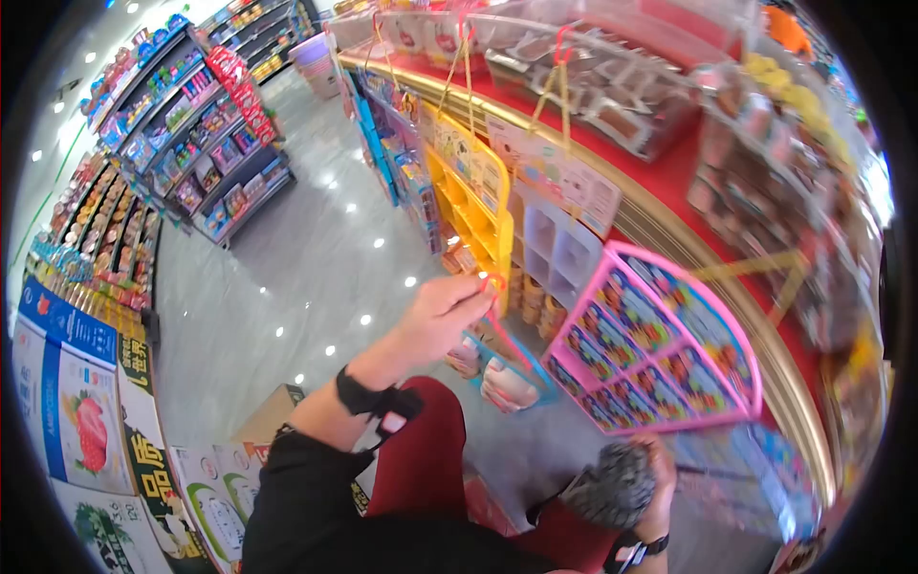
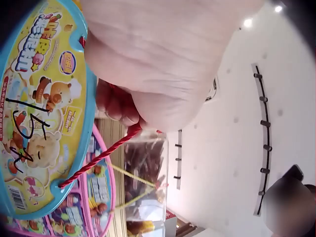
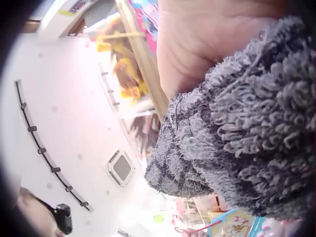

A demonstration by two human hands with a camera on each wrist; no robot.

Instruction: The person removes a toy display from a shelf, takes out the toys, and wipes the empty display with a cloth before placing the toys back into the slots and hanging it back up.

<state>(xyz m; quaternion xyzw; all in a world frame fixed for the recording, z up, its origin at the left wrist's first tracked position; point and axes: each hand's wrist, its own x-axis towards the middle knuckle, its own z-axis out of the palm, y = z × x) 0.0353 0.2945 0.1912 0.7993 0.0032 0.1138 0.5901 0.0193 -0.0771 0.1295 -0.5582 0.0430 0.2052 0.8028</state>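
My left hand point(image 1: 445, 316) pinches the red cord point(image 1: 502, 335) of a blue-framed toy pack point(image 1: 512, 385), which hangs over the floor. In the left wrist view, the pack's yellow card point(image 2: 37, 98) carries cartoon bears and black handwriting, and the cord runs up into my curled fingers point(image 2: 129, 116). Low at the right, my right hand point(image 1: 658, 488) grips a bunched grey looped-pile cloth point(image 1: 612, 486). That cloth point(image 3: 247, 133) covers most of the fingers in the right wrist view. Just above it hangs a pink-framed pack point(image 1: 660, 349) filled with small colourful packets.
A yellow compartment pack point(image 1: 469, 206) and a white one point(image 1: 555, 239) hang by cords along the gold-edged counter point(image 1: 669, 220). Clear bins point(image 1: 593, 86) of snacks stand on top. Shelves point(image 1: 206, 134) and stacked cartons point(image 1: 72, 383) flank the grey floor point(image 1: 296, 239) on the left.
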